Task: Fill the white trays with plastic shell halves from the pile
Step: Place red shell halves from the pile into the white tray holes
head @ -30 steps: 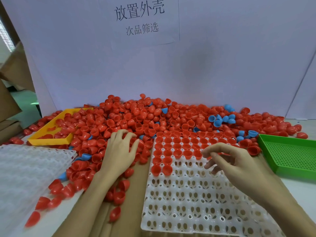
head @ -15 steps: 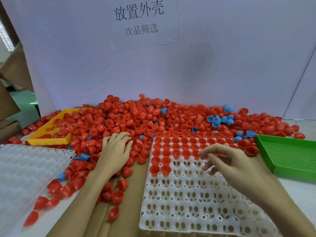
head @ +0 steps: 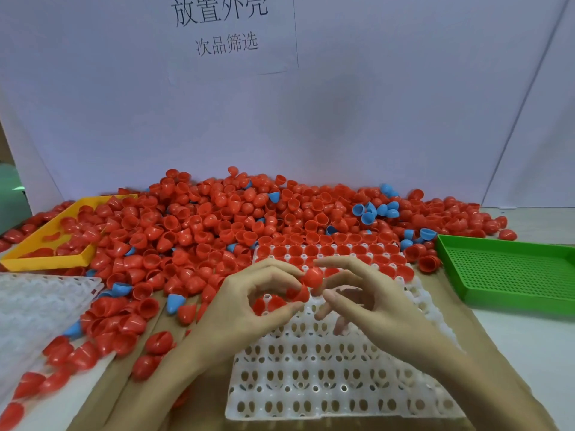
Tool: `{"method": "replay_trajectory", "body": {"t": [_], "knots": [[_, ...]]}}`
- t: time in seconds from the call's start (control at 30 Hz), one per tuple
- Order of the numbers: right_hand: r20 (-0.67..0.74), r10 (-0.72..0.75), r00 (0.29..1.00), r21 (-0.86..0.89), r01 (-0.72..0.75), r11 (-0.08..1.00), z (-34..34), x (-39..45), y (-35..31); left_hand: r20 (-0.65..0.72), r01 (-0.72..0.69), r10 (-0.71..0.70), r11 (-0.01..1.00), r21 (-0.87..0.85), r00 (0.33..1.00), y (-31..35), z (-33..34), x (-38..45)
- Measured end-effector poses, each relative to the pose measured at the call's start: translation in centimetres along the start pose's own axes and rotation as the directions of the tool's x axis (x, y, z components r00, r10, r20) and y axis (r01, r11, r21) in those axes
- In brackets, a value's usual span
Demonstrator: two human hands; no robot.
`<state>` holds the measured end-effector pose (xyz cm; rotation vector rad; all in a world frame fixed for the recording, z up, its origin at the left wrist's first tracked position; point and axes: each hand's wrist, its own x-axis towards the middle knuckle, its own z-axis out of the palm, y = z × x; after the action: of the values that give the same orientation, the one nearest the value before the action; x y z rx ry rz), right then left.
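A big pile of red shell halves [head: 217, 222], with a few blue ones mixed in, covers the back of the table. A white tray [head: 311, 377] lies in front of me; its far rows hold red halves, its near cups are empty. My left hand [head: 249, 309] hovers over the tray's upper left and holds red shell halves [head: 298, 293] between thumb and fingers. One red half [head: 312, 276] sits at its fingertips, where my right hand [head: 373, 303] meets it with spread fingers. Whether the right fingers grip that half I cannot tell.
A second white tray [head: 34, 309] lies at the left edge. A yellow tray [head: 46, 259] with red halves sits at back left, a green perforated tray [head: 510, 272] at right. Loose red halves [head: 124, 325] lie between the white trays. A white backboard stands behind.
My left hand left the pile and came right over the tray, now carrying red shell halves. My right hand shifted slightly left to meet it.
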<state>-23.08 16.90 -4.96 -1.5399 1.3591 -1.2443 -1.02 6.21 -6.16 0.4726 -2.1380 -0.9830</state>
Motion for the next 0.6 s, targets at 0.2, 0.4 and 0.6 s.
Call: {"method": "replay_trajectory", "body": {"t": [0.2,0.4,0.6], "knots": [[-0.078,-0.027,0.997,-0.035,0.024,0.999,0.7,-0.1,0.2,0.084,-0.050,0.045,0.997,0.062,0.995,0.2,0.2,-0.4],[-0.130,-0.127,0.983,-0.150,0.107,0.983,0.5,-0.1,0.3,-0.084,-0.040,0.042,0.999,0.018,0.996,0.8,0.7,-0.3],[-0.123,-0.243,0.962,-0.181,0.219,0.959,0.7,-0.3,0.0,-0.177,-0.069,0.065,0.997,-0.017,0.982,0.9,1.2,-0.6]]}}
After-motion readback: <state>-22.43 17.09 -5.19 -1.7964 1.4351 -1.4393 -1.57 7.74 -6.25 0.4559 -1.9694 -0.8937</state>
